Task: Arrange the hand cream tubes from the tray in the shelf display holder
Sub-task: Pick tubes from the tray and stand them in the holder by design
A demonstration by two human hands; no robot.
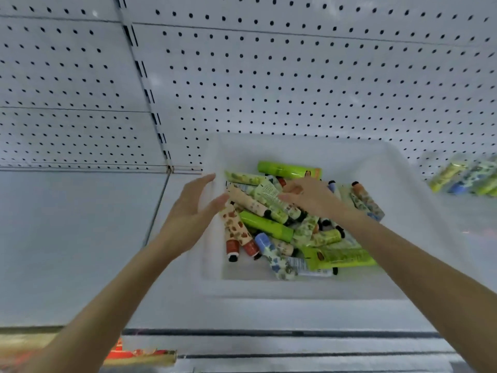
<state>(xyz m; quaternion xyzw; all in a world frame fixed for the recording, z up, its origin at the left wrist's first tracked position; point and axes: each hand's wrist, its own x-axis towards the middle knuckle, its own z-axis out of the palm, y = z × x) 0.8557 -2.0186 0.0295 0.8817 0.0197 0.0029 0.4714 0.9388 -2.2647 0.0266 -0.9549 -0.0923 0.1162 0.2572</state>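
The hand cream tubes [282, 224] lie in a loose, criss-crossed heap inside a white tray [295, 289] at the centre of the frame, on a white shelf [80, 238] backed by a pegboard [269, 76]. At the right edge a clear holder [468, 179], blurred, already carries a few tubes. The left hand [191, 211] sits at the tray's left wall with fingers straight and spread, holding nothing; whether it touches the wall I cannot tell. The right hand [312, 196] reaches across the top of the heap, its fingertips on a pale green tube [269, 193]; whether they pinch it or only rest on it is not clear. These tubes are probably light and soft-walled, giving under a squeeze, with a glossy skin that could slip, so the firm cap end or the middle of the body looks the safer place to take hold, not the flat crimped tail. Pulling one from under others may shift the heap. The pale green tube shows a block of small print, too fine to read; a tube near the tray's lower edge bears a barcode label [298, 265]. No brand name is legible; patterns are spotted orange, blue floral and plain bright green.
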